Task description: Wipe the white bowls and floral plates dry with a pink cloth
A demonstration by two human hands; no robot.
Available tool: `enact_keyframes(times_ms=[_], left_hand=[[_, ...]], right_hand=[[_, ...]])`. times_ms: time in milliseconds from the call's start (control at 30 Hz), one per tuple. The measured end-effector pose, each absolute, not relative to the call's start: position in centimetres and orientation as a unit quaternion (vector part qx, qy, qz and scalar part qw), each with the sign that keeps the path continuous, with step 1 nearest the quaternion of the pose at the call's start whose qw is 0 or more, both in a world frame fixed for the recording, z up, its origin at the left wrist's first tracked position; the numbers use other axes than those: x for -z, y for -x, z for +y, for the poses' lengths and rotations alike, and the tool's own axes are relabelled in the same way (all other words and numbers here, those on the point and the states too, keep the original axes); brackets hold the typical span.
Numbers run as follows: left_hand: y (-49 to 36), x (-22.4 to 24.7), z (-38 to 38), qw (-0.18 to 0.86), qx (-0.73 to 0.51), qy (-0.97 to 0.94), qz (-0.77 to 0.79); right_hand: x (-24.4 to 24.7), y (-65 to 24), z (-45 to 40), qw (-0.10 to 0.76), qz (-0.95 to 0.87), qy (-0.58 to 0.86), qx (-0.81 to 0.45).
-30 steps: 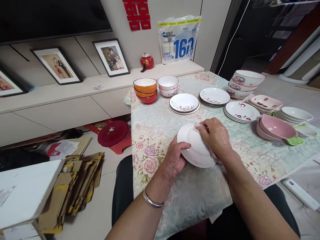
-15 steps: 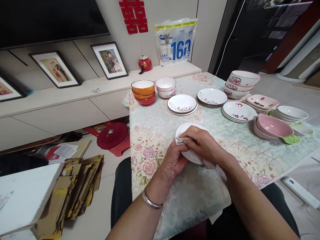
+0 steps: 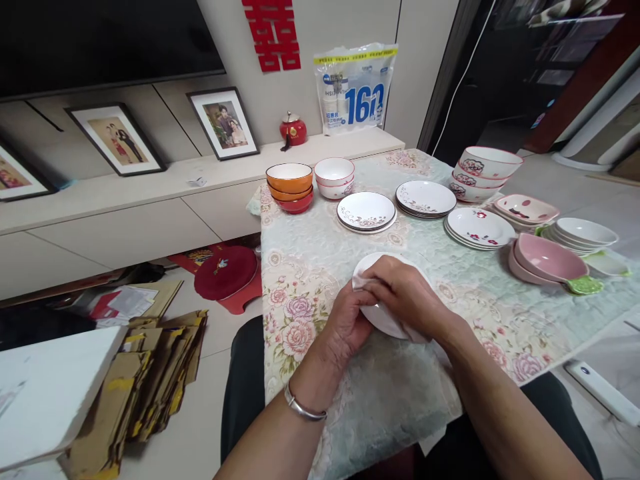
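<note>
A white plate (image 3: 383,320) is held over the near part of the table, partly covered by my hands. My left hand (image 3: 350,317) is closed on the plate's left edge. My right hand (image 3: 405,293) lies across the plate, its fingers closed on a white cloth (image 3: 364,283) that presses on the rim; whether it is cloth or tissue is hard to tell. Beyond the hands stand a stack of plates with a floral pattern (image 3: 367,211), a second dark-rimmed stack (image 3: 426,198), and plates with red flowers (image 3: 479,227).
Orange and red bowls (image 3: 290,187) and white bowls (image 3: 334,177) stand at the table's back left. On the right are tall patterned bowls (image 3: 485,172), pink bowls (image 3: 547,257) and small white bowls (image 3: 585,231). Flattened cardboard (image 3: 130,393) and a red stool (image 3: 226,273) are at the left.
My right hand stays on the plate with the cloth, with only a slight shift of the fingers. The whole view has moved slightly; the stacks stand as before.
</note>
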State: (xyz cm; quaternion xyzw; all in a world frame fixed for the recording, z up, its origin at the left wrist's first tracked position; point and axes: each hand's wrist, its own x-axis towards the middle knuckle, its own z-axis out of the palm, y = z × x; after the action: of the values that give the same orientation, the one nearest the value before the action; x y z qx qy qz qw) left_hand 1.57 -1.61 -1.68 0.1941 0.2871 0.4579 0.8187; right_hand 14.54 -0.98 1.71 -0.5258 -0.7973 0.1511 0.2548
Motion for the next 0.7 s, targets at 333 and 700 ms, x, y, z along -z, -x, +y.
enact_keyframes(times_ms=[333,700], left_hand=[[-1.7,2.1,-1.6,0.806,-0.459,-0.205,0.312],[-1.9,1.8,-1.7,0.797,-0.468,-0.219,0.314]], right_hand=[[-0.5,-17.9,0.6,0.242,-0.694,0.676,-0.052],[-1.5,-14.9,-0.7,0.268,-0.788,0.532,-0.156]])
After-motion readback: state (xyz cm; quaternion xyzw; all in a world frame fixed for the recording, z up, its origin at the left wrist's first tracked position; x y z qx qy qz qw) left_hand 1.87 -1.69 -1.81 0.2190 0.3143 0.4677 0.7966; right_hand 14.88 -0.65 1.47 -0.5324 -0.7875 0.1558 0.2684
